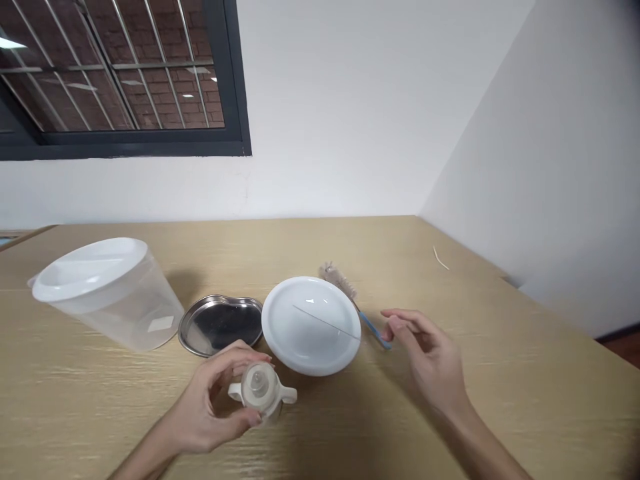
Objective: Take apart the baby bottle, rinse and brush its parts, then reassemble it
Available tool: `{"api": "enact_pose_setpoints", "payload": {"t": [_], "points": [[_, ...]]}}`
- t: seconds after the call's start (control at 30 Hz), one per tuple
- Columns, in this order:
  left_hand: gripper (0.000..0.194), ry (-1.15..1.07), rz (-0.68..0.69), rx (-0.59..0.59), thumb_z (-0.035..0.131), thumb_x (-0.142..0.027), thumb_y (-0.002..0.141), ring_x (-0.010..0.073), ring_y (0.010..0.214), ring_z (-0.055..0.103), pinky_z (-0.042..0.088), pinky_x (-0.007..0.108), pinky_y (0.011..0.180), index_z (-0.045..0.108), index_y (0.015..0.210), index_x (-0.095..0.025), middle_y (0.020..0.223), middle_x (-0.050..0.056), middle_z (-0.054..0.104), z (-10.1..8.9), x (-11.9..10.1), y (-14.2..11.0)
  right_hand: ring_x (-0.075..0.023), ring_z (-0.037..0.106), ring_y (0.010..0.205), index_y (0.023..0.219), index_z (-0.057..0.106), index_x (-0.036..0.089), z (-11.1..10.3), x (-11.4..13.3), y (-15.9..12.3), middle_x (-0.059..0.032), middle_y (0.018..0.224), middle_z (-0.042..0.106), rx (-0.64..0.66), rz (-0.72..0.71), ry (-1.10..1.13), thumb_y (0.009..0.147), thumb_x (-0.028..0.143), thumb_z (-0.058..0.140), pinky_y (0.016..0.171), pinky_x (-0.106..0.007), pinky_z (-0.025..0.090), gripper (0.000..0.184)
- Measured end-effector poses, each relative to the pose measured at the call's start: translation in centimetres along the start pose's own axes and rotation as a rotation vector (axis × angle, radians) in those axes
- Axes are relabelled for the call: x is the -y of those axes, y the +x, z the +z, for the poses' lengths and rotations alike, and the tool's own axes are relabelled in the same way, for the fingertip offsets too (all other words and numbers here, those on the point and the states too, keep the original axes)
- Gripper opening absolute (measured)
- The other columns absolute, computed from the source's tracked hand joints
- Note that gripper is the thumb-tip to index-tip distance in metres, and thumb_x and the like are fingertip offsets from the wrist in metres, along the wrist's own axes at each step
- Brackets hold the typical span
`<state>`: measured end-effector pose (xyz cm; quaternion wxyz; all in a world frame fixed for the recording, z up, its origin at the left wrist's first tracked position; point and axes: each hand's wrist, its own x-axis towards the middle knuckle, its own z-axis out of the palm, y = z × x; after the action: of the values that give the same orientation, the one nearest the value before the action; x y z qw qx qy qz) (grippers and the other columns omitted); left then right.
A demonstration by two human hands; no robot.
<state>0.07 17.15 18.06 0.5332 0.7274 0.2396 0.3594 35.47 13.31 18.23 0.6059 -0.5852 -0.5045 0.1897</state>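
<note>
My left hand (pixel 215 400) is closed around a small baby bottle (pixel 260 390) with a clear teat and two white side handles, its top facing me. My right hand (pixel 433 363) is to the right of the bowl, thumb and fingertips drawn together in a pinch; what they hold, if anything, I cannot make out. Near those fingertips is the blue handle of a bottle brush (pixel 373 328), its bristle head partly behind the bowl. A white bowl (pixel 300 353) stands between my hands. Across it runs a thin straight rod (pixel 325 322); whether it reaches my right fingers I cannot tell.
Left of the bowl lies a shiny kidney-shaped metal tray (pixel 220 327). Farther left stands a translucent plastic jug (pixel 135 307) with a white lid. A short pale strip (pixel 440 259) lies at the far right of the wooden table (pixel 500 387). Walls border the table behind and to the right.
</note>
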Motion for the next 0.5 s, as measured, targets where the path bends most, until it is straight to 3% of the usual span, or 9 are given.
{"api": "enact_pose_setpoints", "payload": {"t": [0.1,0.23,0.3,0.37,0.43,0.5], "points": [[0.061,0.110,0.069,-0.045,0.075,-0.011,0.073,0.0273,0.107,0.064,0.054,0.037,0.089,0.059,0.130,-0.029,0.115,0.010,0.062,0.3,0.2,0.1,-0.0159,0.065,0.070,0.105,0.070,0.021,1.1,1.1,-1.5,-0.0023,0.078,0.069,-0.036,-0.294,-0.102,0.093,0.026,0.063,0.067,-0.028,0.053,0.014],[0.057,0.109,0.081,-0.085,0.077,-0.013,0.071,0.0232,0.097,0.068,0.055,0.032,0.084,0.058,0.123,-0.027,0.111,0.008,0.064,0.7,0.6,0.1,-0.0171,0.067,0.089,0.122,0.058,0.024,4.0,5.5,-3.7,-0.0034,0.097,0.067,0.278,-0.584,-0.104,0.090,0.011,0.060,0.079,-0.030,0.056,0.034],[0.058,0.056,0.054,-0.089,0.077,-0.013,0.071,0.0217,0.094,0.069,0.055,0.029,0.082,0.056,0.124,-0.026,0.108,0.007,0.067,0.9,0.6,0.1,-0.0181,0.064,0.106,0.133,0.052,0.026,5.8,8.4,-4.4,-0.0062,0.115,0.064,0.520,-0.590,-0.137,0.091,0.017,0.062,0.090,-0.031,0.055,0.045],[0.059,0.003,0.032,-0.079,0.075,-0.012,0.071,0.0212,0.094,0.068,0.055,0.028,0.081,0.055,0.124,-0.025,0.105,0.005,0.068,1.0,0.5,0.1,-0.0188,0.060,0.116,0.142,0.047,0.031,7.4,11.0,-4.5,-0.0060,0.125,0.060,0.749,-0.479,-0.186,0.094,0.027,0.063,0.099,-0.033,0.053,0.051],[0.056,-0.006,0.023,-0.072,0.072,-0.009,0.068,0.0207,0.094,0.068,0.055,0.026,0.080,0.058,0.120,-0.023,0.104,0.004,0.068,1.0,0.3,0.0,-0.0196,0.059,0.115,0.143,0.047,0.032,8.6,13.0,-4.0,-0.0054,0.124,0.059,0.908,-0.399,-0.282,0.094,0.030,0.063,0.098,-0.035,0.052,0.052],[0.054,0.034,0.002,-0.087,0.067,-0.005,0.063,0.0205,0.095,0.067,0.055,0.025,0.082,0.062,0.114,-0.022,0.104,0.003,0.068,0.9,0.3,0.0,-0.0213,0.060,0.109,0.136,0.054,0.027,9.5,14.2,-3.3,-0.0065,0.117,0.060,0.993,-0.405,-0.398,0.093,0.029,0.062,0.092,-0.035,0.053,0.044]]}}
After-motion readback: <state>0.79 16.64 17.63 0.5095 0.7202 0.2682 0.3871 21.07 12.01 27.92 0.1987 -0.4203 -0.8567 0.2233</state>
